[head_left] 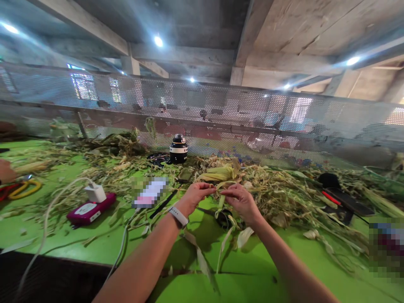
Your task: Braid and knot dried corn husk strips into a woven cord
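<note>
A pale corn husk strip (226, 184) spans the gap between my hands above the green table. My left hand (196, 197), with a light watch band on its wrist, pinches the strip's left end. The fingers of my right hand (242, 203) are closed on its other side. Below them lies a dark round object (224, 219) with husk pieces around it; its kind is unclear. Just behind my hands rests a bundle of yellowish husks (217, 174). My fingertips partly hide the strip.
Loose husks (277, 189) cover much of the green table (246, 275). To the left are a phone (150, 192), a purple power strip (91, 209) with a white charger (95, 193), and yellow-handled scissors (27, 189). A black bottle (178, 150) stands before a perforated metal screen (202, 113).
</note>
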A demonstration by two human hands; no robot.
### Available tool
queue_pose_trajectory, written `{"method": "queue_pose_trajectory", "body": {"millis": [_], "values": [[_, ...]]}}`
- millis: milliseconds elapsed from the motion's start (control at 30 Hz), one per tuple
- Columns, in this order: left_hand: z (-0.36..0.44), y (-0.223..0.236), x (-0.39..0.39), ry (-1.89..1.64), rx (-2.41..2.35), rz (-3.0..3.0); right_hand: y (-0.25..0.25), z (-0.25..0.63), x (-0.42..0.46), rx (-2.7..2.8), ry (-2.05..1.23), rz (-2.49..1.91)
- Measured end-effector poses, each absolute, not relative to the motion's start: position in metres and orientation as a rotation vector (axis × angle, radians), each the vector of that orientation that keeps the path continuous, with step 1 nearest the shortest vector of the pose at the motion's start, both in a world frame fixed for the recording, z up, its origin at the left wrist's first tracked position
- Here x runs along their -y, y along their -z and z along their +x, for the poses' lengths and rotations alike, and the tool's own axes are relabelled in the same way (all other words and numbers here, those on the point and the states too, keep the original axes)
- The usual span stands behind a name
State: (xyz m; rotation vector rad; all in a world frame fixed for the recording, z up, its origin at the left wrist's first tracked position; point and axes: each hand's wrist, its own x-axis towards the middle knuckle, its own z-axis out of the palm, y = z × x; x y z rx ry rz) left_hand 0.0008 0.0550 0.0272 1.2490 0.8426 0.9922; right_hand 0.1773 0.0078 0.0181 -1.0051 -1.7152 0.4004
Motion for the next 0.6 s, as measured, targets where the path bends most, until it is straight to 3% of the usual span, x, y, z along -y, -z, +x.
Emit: {"method": "queue_pose_trajectory", "body": {"millis": [233, 600], "values": [[0.006, -0.024, -0.053, -1.087, -0.825, 1.321, -0.026, 0.168, 0.005, 1.712, -0.082, -1.073], [0.014, -0.02, -0.048, -1.163, -0.886, 1.397, -0.026, 0.157, 0.015, 1.688, -0.144, -1.133]]}}
